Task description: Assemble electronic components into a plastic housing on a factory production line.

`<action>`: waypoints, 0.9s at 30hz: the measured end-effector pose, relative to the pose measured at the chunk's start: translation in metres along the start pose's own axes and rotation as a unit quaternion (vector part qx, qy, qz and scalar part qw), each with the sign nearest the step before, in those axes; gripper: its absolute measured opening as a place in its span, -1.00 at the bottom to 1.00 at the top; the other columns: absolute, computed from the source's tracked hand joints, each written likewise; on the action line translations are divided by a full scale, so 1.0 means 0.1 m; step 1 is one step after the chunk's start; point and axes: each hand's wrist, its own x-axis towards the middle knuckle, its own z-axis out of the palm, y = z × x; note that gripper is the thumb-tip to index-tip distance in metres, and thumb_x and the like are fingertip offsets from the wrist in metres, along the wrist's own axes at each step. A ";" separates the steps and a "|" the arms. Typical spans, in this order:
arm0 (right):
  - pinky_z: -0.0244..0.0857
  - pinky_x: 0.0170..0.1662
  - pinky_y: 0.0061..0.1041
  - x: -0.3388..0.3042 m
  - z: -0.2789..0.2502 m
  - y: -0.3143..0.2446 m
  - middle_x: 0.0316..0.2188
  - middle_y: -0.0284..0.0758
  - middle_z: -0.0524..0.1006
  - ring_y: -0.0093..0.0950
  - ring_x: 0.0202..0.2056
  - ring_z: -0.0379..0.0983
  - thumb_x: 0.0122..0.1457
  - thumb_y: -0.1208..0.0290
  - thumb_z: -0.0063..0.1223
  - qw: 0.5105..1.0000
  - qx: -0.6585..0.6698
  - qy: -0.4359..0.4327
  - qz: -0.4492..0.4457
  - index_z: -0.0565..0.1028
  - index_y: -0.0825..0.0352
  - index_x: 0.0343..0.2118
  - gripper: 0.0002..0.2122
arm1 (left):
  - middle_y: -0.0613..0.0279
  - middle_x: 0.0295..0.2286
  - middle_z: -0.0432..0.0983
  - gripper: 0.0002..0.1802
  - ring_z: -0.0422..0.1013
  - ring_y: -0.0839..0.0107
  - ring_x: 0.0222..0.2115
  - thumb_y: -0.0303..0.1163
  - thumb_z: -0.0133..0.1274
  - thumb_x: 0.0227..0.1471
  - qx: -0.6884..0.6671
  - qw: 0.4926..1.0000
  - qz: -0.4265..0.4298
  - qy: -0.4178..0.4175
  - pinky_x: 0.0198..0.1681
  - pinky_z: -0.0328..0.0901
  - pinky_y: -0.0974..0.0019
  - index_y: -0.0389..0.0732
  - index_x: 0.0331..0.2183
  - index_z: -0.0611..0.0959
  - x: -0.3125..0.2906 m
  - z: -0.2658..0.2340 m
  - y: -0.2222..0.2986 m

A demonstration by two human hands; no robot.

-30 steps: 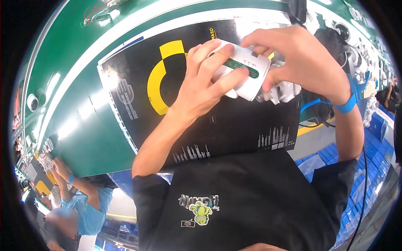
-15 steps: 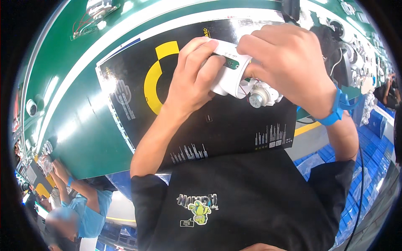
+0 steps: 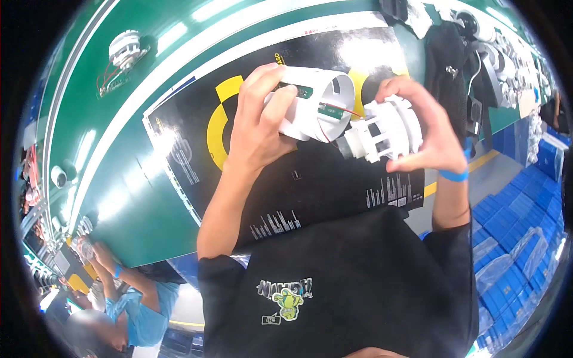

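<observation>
My left hand [image 3: 253, 125] is closed round a white plastic cylindrical housing [image 3: 303, 116], tilted so its open end faces right. Inside that opening a green circuit board [image 3: 331, 112] shows, and more green is visible through a slot in the side. My right hand [image 3: 436, 134] grips a white, ribbed motor assembly [image 3: 388, 131] by its wide round end, the narrower grey end pointing to the housing. Thin red and dark wires [image 3: 345, 110] run between the two parts, which are held slightly apart above the table.
Beneath my hands lies a black printed mat [image 3: 322, 191] on the green table [image 3: 131, 191]. A similar motor assembly [image 3: 125, 49] with wires stands at the far left. Dark cloth [image 3: 444, 71] and white parts [image 3: 498, 62] lie at right. A co-worker in blue [image 3: 143, 310] sits at lower left.
My right hand has come away from the housing's opening to the right and now grips the motor assembly, which hung below it. The housing has shifted slightly left, its opening more in view.
</observation>
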 end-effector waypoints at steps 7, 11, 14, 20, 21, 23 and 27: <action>0.26 -0.28 -0.53 0.36 0.12 -0.79 -0.18 -0.24 0.36 -0.37 -0.22 0.35 -0.48 0.39 0.45 0.914 -0.366 0.018 -0.172 0.48 0.30 -0.16 -0.36 | -0.01 -0.17 0.40 -0.14 0.41 0.05 -0.19 -0.35 0.43 -0.51 -0.043 0.998 -0.022 0.026 -0.15 0.35 0.16 -0.24 -0.10 0.35 0.01 0.00 0.05; 0.28 -0.27 -0.50 0.51 0.20 -0.69 -0.18 -0.26 0.37 -0.36 -0.22 0.36 -0.55 0.43 0.44 0.923 -0.330 0.048 -0.191 0.50 0.27 -0.17 -0.34 | 0.04 -0.20 0.46 -0.07 0.44 0.21 -0.23 -0.16 0.49 -0.58 -0.110 0.986 -0.121 -0.019 -0.13 0.31 0.25 -0.32 -0.11 0.45 -0.03 -0.05 0.08; 0.33 -0.25 -0.45 0.59 0.27 -0.68 -0.20 -0.26 0.38 -0.32 -0.20 0.38 -0.53 0.43 0.43 0.908 -0.357 0.038 -0.214 0.51 0.25 -0.16 -0.35 | -0.01 -0.20 0.45 -0.01 0.45 0.10 -0.23 -0.21 0.48 -0.68 -0.098 0.990 -0.092 -0.036 -0.22 0.40 0.23 -0.29 -0.10 0.41 0.00 -0.11 0.08; 0.35 -0.23 -0.40 0.67 0.35 -0.72 -0.19 -0.27 0.40 -0.28 -0.22 0.40 -0.53 0.41 0.42 0.917 -0.354 -0.011 -0.186 0.50 0.23 -0.13 -0.33 | 0.19 -0.22 0.47 -0.09 0.41 0.17 -0.21 -0.19 0.44 -0.70 -0.107 0.980 -0.145 -0.084 -0.20 0.36 0.22 -0.18 -0.15 0.46 0.02 -0.15 0.08; 0.35 -0.23 -0.40 0.68 0.35 -0.72 -0.19 -0.27 0.40 -0.28 -0.22 0.40 -0.53 0.41 0.42 0.917 -0.352 -0.018 -0.188 0.50 0.23 -0.13 -0.33 | 0.18 -0.17 0.46 -0.05 0.42 0.27 -0.13 -0.22 0.49 -0.65 -0.142 0.966 -0.196 -0.088 -0.07 0.31 0.28 -0.18 -0.07 0.47 -0.03 -0.15 0.11; 0.35 -0.22 -0.39 0.69 0.33 -0.74 -0.20 -0.28 0.40 -0.27 -0.21 0.39 -0.47 0.30 0.41 0.912 -0.382 -0.029 -0.149 0.50 0.24 -0.13 -0.36 | 0.20 -0.18 0.47 0.01 0.43 0.26 -0.16 -0.23 0.50 -0.69 -0.139 0.966 -0.201 -0.085 -0.10 0.32 0.28 -0.17 -0.05 0.44 -0.03 -0.11 0.13; 0.33 -0.20 -0.41 0.71 0.25 -0.70 -0.19 -0.24 0.38 -0.30 -0.19 0.38 -0.35 0.03 0.32 0.905 -0.393 -0.064 -0.152 0.49 0.28 -0.13 -0.36 | 0.15 -0.16 0.43 -0.03 0.40 0.19 -0.14 -0.18 0.47 -0.64 -0.157 0.964 -0.198 -0.089 -0.12 0.33 0.23 -0.16 -0.06 0.42 -0.02 -0.05 0.12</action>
